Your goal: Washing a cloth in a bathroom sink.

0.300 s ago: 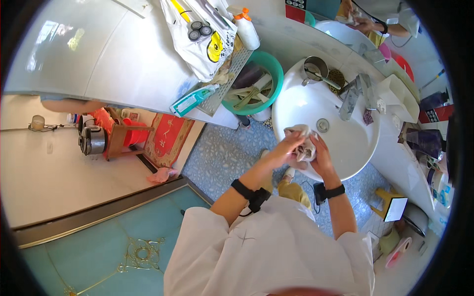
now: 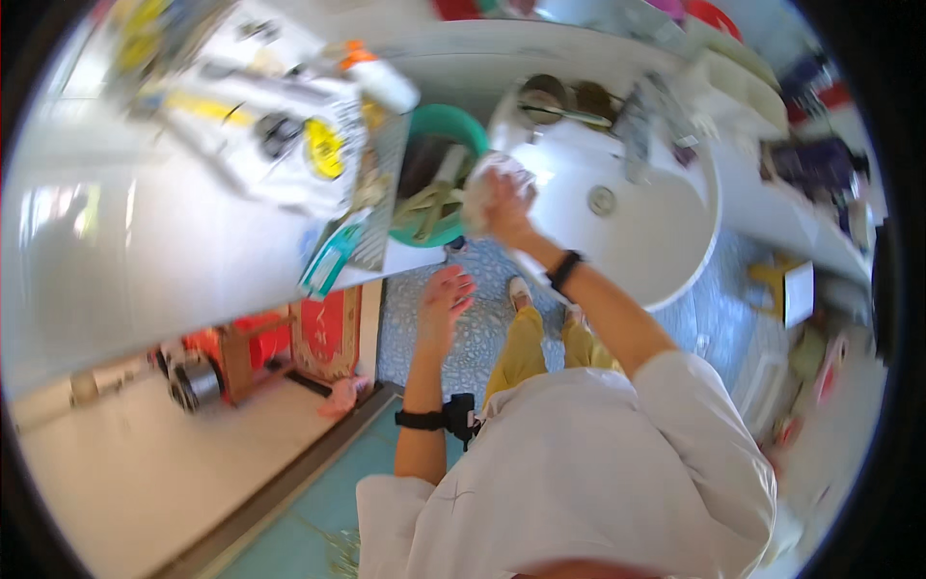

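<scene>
My right hand (image 2: 508, 210) grips a crumpled pale cloth (image 2: 479, 193) at the left rim of the white washbasin (image 2: 666, 241), next to the green tub (image 2: 479, 130). The cloth is slightly smeared by motion. Below the tub, over the floor, my left hand (image 2: 447, 299) holds nothing, its fingers loosely bent and apart. Leafy trimmings and a dark bag (image 2: 424, 159) lie inside the tub. A metal mug (image 2: 542, 95) with a brush-like handle across it stands on the basin's back edge, left of the faucet (image 2: 637, 130).
To the left, a white counter (image 2: 106, 280) carries a plastic bag (image 2: 289, 145), a teal tube (image 2: 333, 259) and an orange-capped white bottle (image 2: 384, 82). A yellow stool (image 2: 767, 288) stands on the floor at right. Bottles line the ledge beyond the basin.
Both hands were together on the cloth over the basin. The left has let go and moved left; the right has carried the cloth left to the tub's side. The view has shifted.
</scene>
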Tool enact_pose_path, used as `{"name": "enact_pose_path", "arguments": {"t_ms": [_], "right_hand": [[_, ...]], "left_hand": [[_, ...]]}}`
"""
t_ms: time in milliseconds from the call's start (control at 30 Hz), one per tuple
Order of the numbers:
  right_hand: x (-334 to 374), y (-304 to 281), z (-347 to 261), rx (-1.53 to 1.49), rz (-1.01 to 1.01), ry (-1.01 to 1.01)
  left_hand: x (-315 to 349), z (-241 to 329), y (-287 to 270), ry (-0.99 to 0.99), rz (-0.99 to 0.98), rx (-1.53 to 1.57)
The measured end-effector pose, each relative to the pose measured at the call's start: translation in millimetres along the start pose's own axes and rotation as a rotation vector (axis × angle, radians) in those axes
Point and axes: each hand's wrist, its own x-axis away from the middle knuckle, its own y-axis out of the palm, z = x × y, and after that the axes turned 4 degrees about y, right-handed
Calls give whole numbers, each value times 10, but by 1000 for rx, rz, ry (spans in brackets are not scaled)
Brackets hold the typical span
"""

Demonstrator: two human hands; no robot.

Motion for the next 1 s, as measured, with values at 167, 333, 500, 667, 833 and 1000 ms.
{"name": "enact_pose_path", "arguments": {"t_ms": [167,333,500,667,833,1000], "right_hand": [[443,-601,-846,162,-132,108],[1328,-1450,-551,263,-365,-113],[1922,-2395,303,327,-202,-88],[1508,-3566,984,462,-77,60],[854,-3678,1264,521,201,80],[1026,-3371,1273,544,89,129]], "left_hand": [[-127,-120,-250,-85,-30,15],[-370,8,171,-100,-120,-36],[-552,56,676,-126,-248,-109],[-493,-1,1077,-156,-309,-187],[-417,-66,1246,-185,-318,-222],[-406,-35,1276,-154,-297,-158]]}}
